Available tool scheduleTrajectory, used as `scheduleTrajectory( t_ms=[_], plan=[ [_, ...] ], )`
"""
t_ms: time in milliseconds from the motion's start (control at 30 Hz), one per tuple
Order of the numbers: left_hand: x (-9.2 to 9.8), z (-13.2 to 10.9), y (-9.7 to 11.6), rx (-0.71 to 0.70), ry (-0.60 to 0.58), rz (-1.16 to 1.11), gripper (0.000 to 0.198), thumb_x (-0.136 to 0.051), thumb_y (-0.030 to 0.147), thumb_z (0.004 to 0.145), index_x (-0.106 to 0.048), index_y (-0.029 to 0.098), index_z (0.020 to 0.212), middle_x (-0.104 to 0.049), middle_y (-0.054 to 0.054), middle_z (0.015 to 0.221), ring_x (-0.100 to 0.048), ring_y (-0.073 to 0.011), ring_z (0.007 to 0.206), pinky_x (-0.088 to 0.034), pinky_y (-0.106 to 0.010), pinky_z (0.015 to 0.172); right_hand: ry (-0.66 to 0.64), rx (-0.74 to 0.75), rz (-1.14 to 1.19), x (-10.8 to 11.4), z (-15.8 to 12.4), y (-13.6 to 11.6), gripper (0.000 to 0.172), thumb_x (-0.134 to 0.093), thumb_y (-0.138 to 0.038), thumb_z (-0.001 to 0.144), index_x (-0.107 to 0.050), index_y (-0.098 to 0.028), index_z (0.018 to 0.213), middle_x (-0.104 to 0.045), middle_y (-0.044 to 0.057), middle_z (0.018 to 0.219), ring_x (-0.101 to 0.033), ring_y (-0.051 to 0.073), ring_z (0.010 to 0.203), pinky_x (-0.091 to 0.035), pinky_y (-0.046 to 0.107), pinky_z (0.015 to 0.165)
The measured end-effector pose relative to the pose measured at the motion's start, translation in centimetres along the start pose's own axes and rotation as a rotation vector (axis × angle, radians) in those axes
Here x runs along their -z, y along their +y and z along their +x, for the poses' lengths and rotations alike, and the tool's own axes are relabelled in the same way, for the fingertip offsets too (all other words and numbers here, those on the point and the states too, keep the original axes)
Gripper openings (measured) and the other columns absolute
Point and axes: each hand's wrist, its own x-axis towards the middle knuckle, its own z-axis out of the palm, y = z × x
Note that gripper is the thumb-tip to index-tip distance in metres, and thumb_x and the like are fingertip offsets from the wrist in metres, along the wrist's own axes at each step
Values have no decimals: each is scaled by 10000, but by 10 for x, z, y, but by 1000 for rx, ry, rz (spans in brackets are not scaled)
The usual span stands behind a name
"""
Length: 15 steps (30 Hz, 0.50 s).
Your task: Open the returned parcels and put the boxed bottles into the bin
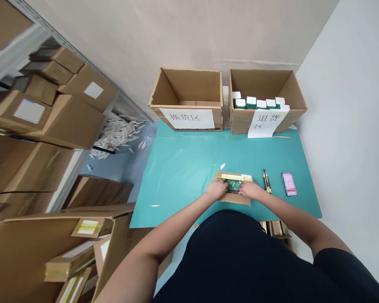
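A small opened cardboard box [236, 198] lies at the near edge of the teal-covered table, its flaps folded out. Inside it shows a dark green package [233, 185] in shiny clear wrap. My left hand [217, 190] has its fingers curled at the left end of the package. At the right end, my right hand [249, 190] reaches in with bent fingers on the package. The fingertips are partly hidden by the box. A yellow and black box cutter [266, 182] rests just right of my right hand.
A pixelated phone [289, 184] lies at right on the table [183, 168]. Two labelled cartons stand behind: the left carton [189, 118] and the right carton [236, 126], which holds several green-white boxes. Shelves of boxes [66, 118] and a big carton [25, 252] of parcels are at left.
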Motion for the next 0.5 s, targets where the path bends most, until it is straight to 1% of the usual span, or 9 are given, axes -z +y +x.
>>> scheduleTrajectory(
  t_ms=[33,100,200,267,367,433,500],
  plan=[
    [-1,-4,-2,-7,40,-14,273,-558,324,943,-688,159,1117,-671,-187,1166,-654,-319,1060,-512,-397,861,2,21,-24,4,0,0,217,-598,-312,967,-781,-204,923,-770,102,963,-614,280,1121,-429,414,1028],
    [-4,-13,-9,13,138,-66,240,-536,322,952,-675,179,1084,-672,-157,1119,-668,-293,998,-516,-375,815,35,68,-75,15,-2,-1,240,-591,-341,971,-773,-201,898,-751,109,921,-579,291,1126,-363,469,1079],
    [-9,-27,-23,138,261,-213,200,-491,286,964,-662,211,1036,-676,-94,1044,-676,-231,889,-507,-329,775,128,73,-90,31,-11,0,276,-564,-363,983,-758,-190,888,-718,108,899,-568,270,1017,-346,466,1068],
    [-14,-34,-33,204,312,-346,217,-472,254,960,-660,234,1065,-687,-60,1035,-673,-201,853,-506,-306,769,174,45,-93,37,-21,1,313,-525,-354,1000,-747,-185,859,-700,102,873,-561,259,975,-344,447,1056],
    [-21,-40,-44,246,358,-501,338,-471,220,940,-636,256,1232,-705,-50,1152,-680,-195,902,-521,-301,818,218,-32,-95,36,-38,3,314,-464,-270,1018,-742,-193,896,-708,90,874,-570,252,980,-297,454,1082],
    [-26,-41,-48,269,371,-565,447,-471,214,934,-574,265,1366,-681,-55,1283,-687,-206,965,-530,-314,870,225,-122,-87,32,-48,4,287,-449,-204,1009,-736,-195,1010,-732,96,945,-588,254,1019,-287,458,1074],
    [-31,-40,-48,284,372,-614,533,-464,211,936,-491,278,1464,-626,-52,1400,-679,-222,1062,-531,-325,915,218,-241,-83,27,-55,3,306,-442,-154,995,-699,-183,1158,-741,118,1065,-598,265,1082,-316,441,1025]
  ],
)
